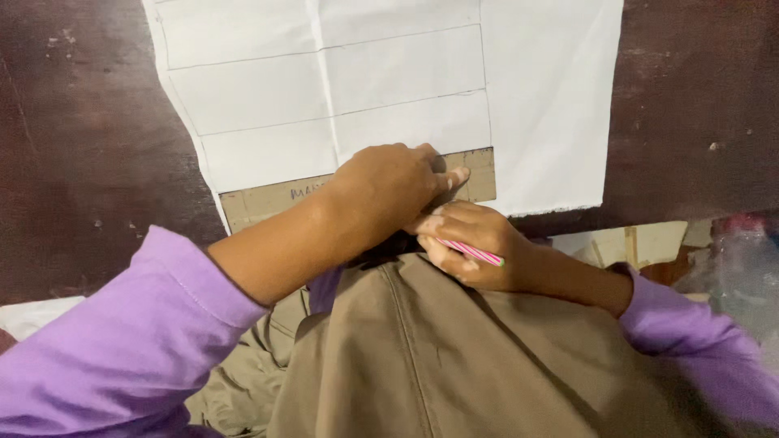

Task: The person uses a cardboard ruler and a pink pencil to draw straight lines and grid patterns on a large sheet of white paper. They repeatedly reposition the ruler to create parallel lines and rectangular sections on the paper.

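a white cloth [381, 81] is spread on a dark brown wooden table [81, 146], and it is marked with thin pencil lines that make long rectangles across it. at the near edge of the cloth, a flat strip of brown cardboard [268, 199] is laid along the last drawn line, like a ruler. some handwriting is seen on the cardboard, but it is partly covered.

the left hand [389, 182] is pressed flat on the cardboard strip, palm down, with the fingers stretched to the right, so the strip is held against the cloth. nothing is gripped by this hand; it is open and only pushing down. the right end of the strip is seen beyond the fingertips.

the right hand [475, 243] is placed just below the left hand, touching it, at the edge of the table. it is closed around a pencil with pink and white stripes [472, 252], which has a green end pointing to the right. the tip of the pencil is hidden behind the fingers, so it cannot be told if the cloth is touched by it.

purple sleeves [122, 341] are worn on both arms, and khaki clothing [422, 357] fills the lower part of the view. at the right, below the table edge, some pale wooden pieces [649, 242] and a clear plastic thing [742, 259] are seen, blurred.
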